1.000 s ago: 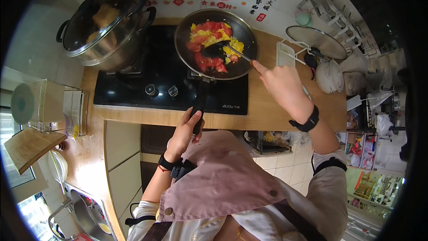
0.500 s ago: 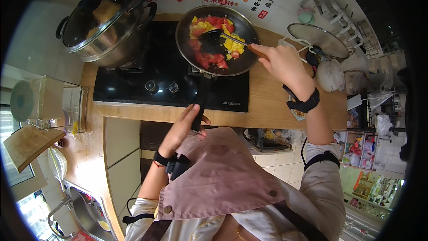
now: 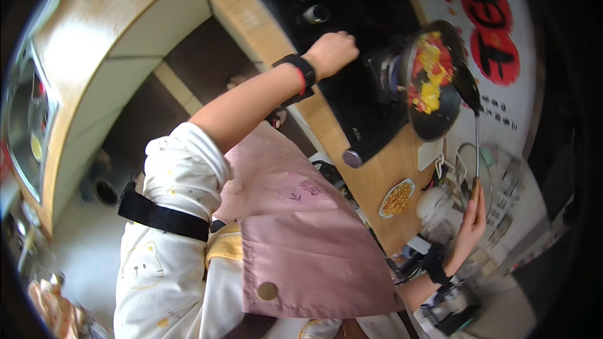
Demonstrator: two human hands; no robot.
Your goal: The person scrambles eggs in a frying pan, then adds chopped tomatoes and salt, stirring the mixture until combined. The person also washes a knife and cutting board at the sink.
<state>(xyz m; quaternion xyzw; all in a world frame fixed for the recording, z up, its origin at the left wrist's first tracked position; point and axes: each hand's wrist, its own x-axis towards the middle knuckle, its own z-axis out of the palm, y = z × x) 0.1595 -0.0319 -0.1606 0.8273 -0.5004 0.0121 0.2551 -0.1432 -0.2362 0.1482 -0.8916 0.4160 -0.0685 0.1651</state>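
My right hand (image 3: 470, 229) is closed around the wooden handle of a spatula (image 3: 477, 141) with a metal shaft and black head. The head is at the rim of the dark frying pan (image 3: 447, 102), against or just above it. In the pan lie scrambled egg and tomato pieces (image 3: 432, 72). My left hand (image 3: 334, 53) is curled over the front of the black glass stove (image 3: 370, 0), beside a control knob (image 3: 316, 14). Its fingertips are hidden, so what they hold cannot be seen. A bluish patch shows at the burner (image 3: 389, 72) next to the pan.
A white dish of small golden bits (image 3: 397, 199) stands on the wooden counter (image 3: 352, 182). A glass lid (image 3: 466, 158) and a white pot (image 3: 433, 206) are by the wall. A round dark end (image 3: 352, 158) juts out near the stove's corner. A sink (image 3: 28, 113) lies at far left.
The view has swung round and tilted. My left hand has let go of the pan handle and moved to the stove's knobs. My right hand has drawn the spatula from the food to the pan's rim.
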